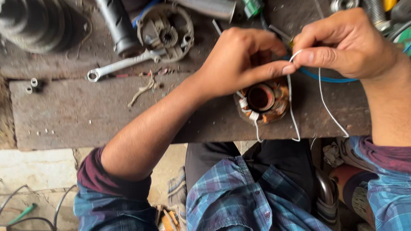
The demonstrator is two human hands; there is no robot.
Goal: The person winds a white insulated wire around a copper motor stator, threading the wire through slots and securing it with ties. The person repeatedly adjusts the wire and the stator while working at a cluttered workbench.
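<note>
Head view, looking down on a worn wooden worktop (77, 111). Left hand (239, 60) arches over a small motor stator (262, 100) w/ copper windings and white sleeved leads; thumb and forefinger are pressed together on a thin white cord (292, 107). Right hand (342, 40) meets it from the right, fingertips pinched on the same cord where it loops up between the two hands. Both hands thus closed on the cord, touching at the fingertips, just above the stator. Stator sits upright, bore facing the camera, near the worktop's front edge, approx. centre-right. Cord's free ends hang past that edge; one strand trails right toward the person's forearm.

No packages or signs legible. Green object (252, 6) at the top edge, too cropped to identify. Blue cable (329, 79) curves under the right hand.

Left half of worktop: open-end/ring spanner (117, 66) lying diagonally, its head against a round metal end-housing (167, 32); dark cylinder (117, 28) beside it; ribbed black boot (36, 23) at top-left corner; two small white sleeves (31, 84) near the left edge; scrap bits (143, 87) mid-board.

Open room: bare board lower-left, between spanner and front edge. Back edge crowded. Below the edge: plaid shirt (231, 196), concrete floor (38, 171).
</note>
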